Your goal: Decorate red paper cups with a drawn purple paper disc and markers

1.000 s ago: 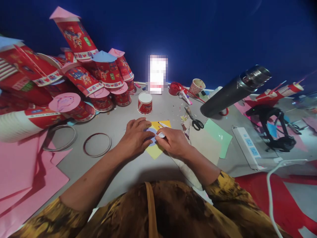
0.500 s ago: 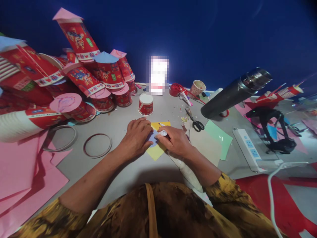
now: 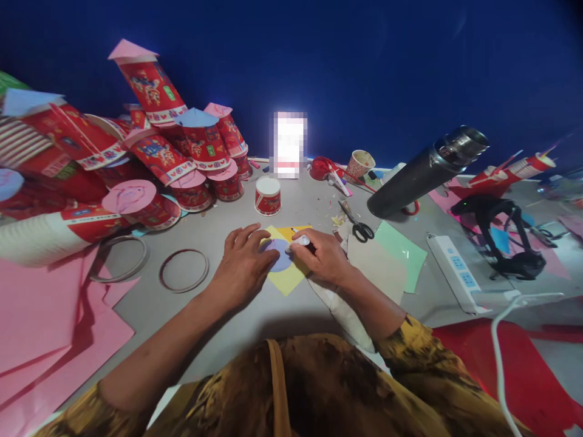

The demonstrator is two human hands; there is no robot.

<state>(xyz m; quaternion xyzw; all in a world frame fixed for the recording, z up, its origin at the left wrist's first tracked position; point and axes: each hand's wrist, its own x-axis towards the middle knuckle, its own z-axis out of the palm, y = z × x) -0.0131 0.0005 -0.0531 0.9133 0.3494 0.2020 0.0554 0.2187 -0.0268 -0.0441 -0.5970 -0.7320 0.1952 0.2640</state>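
Observation:
My left hand [image 3: 241, 261] lies flat with spread fingers on a pale blue paper disc [image 3: 279, 255], which rests on a yellow paper sheet [image 3: 288, 276] on the grey table [image 3: 218, 315]. My right hand [image 3: 321, 255] is closed around a small white stick-like object [image 3: 300, 241], perhaps a glue stick, whose tip is at the disc's right edge. A red and white paper cup [image 3: 267, 195] stands upright just beyond the yellow sheet.
Piled red paper cups [image 3: 150, 158] fill the back left, pink paper sheets [image 3: 40, 315] the left, with two rings [image 3: 184, 270] beside them. Scissors [image 3: 357, 223], green paper [image 3: 401, 252], a dark flask [image 3: 423, 173], a power strip [image 3: 455, 273] and cable lie to the right.
My left hand has slid back and opened flat, uncovering more of the blue disc. My right hand has shifted slightly along the disc's edge with the white stick.

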